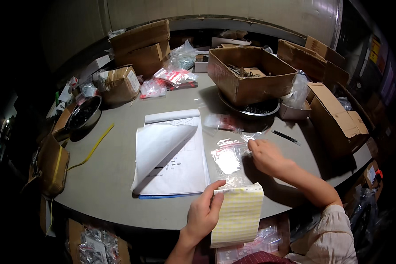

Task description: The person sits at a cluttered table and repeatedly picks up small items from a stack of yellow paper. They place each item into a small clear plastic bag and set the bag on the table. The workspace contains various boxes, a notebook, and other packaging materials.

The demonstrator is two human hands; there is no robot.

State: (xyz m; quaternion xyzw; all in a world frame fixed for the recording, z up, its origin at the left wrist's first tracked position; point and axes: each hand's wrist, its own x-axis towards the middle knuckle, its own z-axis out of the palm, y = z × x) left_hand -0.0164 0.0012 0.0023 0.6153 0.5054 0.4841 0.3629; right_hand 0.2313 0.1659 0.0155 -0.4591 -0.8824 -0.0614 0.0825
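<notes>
My left hand [205, 210] is closed on the upper left edge of a sheet of yellow stickers [237, 215], which hangs over the table's front edge. My right hand [268, 156] is above the table, its fingertips pinched together at the edge of a clear plastic bag [252, 137]; what exactly lies between them is too small to make out. Under and beside that hand lie clear zip bags [228, 159] that catch the light. To their left rests a pad of white paper [174, 158] with handwriting, its top sheet curled over, on a blue board.
Behind the bags, an open cardboard box [251, 86] with metal parts sits on a metal bowl [270, 109] of dark pieces. A black pen [286, 137] lies to the right. A yellow strap [92, 152] and a pan-like bowl [85, 113] are on the left. Cartons [141, 57] line the back.
</notes>
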